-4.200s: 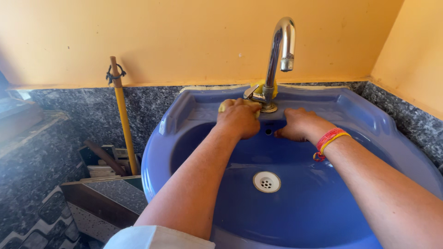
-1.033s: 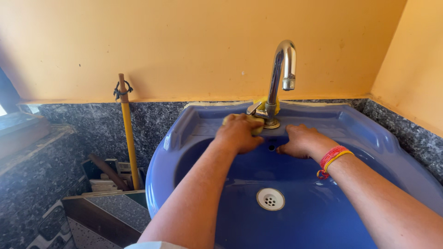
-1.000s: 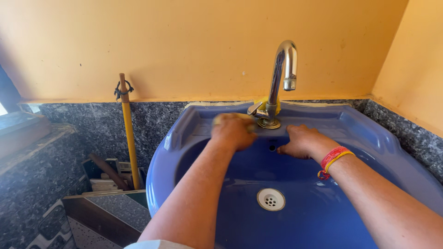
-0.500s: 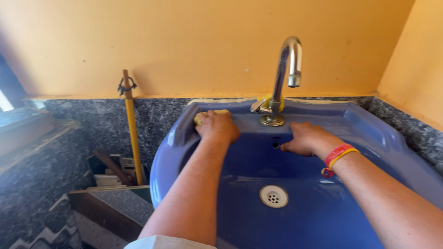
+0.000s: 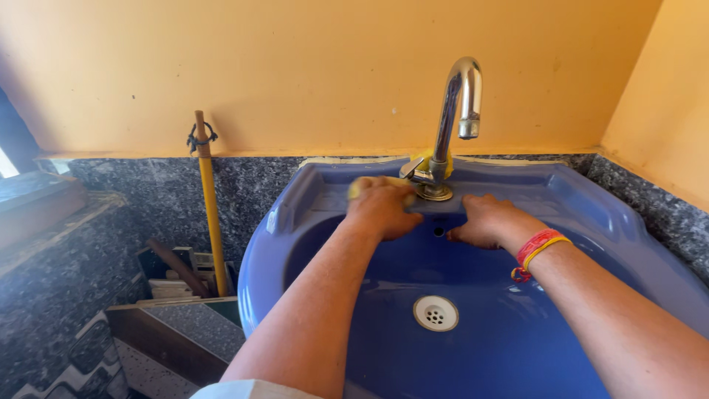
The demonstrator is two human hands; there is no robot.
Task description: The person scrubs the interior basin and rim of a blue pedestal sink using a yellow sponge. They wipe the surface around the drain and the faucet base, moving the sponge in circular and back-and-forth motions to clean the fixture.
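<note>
While a yellow sponge (image 5: 360, 185) is gripped in the curled left hand (image 5: 382, 208) beside the chrome tap (image 5: 443, 125), the blue sink (image 5: 591, 199) is steadied by the flat, spread right hand (image 5: 487, 220).

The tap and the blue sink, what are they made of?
The tap looks like shiny chrome-plated metal: it mirrors the light. The blue sink seems to be glazed ceramic, smooth and glossy with soft highlights, though moulded plastic can't be ruled out.

sunlit orange walls (image 5: 295, 66) above a speckled dark granite backsplash (image 5: 244, 185), stacked tiles (image 5: 177, 325) on the floor
</note>
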